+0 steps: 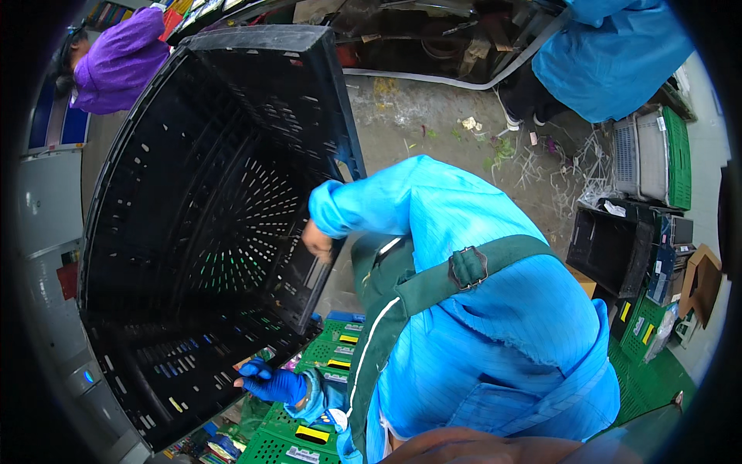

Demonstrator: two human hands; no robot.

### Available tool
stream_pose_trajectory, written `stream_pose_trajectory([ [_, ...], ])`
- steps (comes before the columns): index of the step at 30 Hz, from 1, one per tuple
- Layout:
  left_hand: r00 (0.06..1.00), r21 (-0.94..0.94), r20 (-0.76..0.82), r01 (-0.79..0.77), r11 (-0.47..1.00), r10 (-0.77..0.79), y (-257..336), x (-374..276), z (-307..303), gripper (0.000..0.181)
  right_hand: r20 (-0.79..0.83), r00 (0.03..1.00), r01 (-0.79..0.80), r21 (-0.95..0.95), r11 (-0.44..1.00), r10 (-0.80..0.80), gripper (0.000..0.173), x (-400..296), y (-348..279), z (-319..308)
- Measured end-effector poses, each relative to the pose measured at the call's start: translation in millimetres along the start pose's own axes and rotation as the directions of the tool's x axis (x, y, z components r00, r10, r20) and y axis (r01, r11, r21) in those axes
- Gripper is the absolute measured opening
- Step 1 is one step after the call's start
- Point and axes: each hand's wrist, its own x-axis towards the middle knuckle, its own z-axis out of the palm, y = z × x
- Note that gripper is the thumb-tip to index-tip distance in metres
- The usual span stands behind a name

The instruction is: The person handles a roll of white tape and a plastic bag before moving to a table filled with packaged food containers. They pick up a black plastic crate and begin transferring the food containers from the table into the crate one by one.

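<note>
A large black slotted plastic crate [174, 191] stands tilted before me, its hollow inside towards me. My right hand [317, 242], bare and blurred, is at the crate's near wall, beside a long slot; its fingertips are unclear. In a blue glove with a bare thumb tip, my left hand [269, 380] is at the lower rim of the crate with bent fingers. Whether either hand grips the crate is not plain. Below the left hand are green plastic crates [284, 432] with yellow handle inserts and labels bearing writing.
A co-worker in blue [608, 64] stands at upper right, another person in purple [119, 64] at upper left. Plant scraps and pale strips [533, 162] litter the concrete floor. Along the right wall are a grey crate [640, 153], a black crate [608, 246] and a cardboard box [699, 284].
</note>
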Motion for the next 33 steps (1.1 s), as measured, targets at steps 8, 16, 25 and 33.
stream_pose_trajectory([
  [8,0.969,0.024,0.197,0.15,0.988,-0.152,-16.8,20.4,-7.8,0.043,-0.787,0.614,0.652,0.55,0.522,0.061,0.059,21.4,-29.9,-13.8],
  [16,0.961,0.245,0.212,0.123,0.962,-0.177,-21.6,38.4,-6.0,0.038,-0.679,0.436,0.867,0.141,-0.478,0.591,0.024,41.5,-81.0,-134.9],
  [25,0.887,0.615,0.02,0.353,0.706,-0.461,-183.1,161.7,-57.8,0.055,-0.577,0.306,0.918,-0.033,-0.396,0.757,0.015,80.9,-38.3,-147.3],
  [33,0.387,-0.101,0.065,0.919,0.38,-0.92,-269.2,200.9,-92.9,0.096,-0.117,0.316,0.902,0.346,-0.259,0.942,0.009,177.2,109.4,35.6],
])
